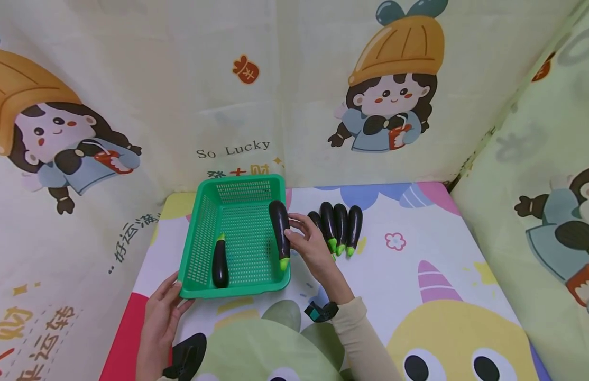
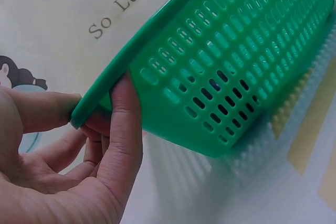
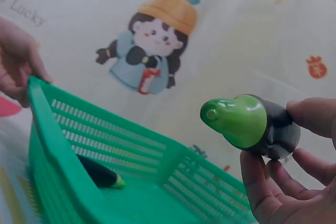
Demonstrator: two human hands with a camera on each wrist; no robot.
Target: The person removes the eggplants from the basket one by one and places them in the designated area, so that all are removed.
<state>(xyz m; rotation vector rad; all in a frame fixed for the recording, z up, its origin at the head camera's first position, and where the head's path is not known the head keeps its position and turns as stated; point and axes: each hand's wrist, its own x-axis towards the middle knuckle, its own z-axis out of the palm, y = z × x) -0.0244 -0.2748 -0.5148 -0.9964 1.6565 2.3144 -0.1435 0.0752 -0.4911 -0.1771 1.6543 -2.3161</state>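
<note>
One green basket (image 1: 249, 259) is in view, with six eggplants visible: one held eggplant (image 1: 278, 230) at the basket's three o'clock, one loose eggplant (image 1: 220, 267) inside towards seven, and four grouped eggplants (image 1: 355, 225), one partly hidden, farther out at three. Two hands: left hand (image 1: 161, 309) at eight, right hand (image 1: 317, 254) at three.

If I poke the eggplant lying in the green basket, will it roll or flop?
The lying eggplant would probably roll sideways in the basket, because its body looks rounded. It may be slippery, since its dark skin looks glossy. It likely won't flop: the similar held eggplant in the right hand looks straight.
</note>
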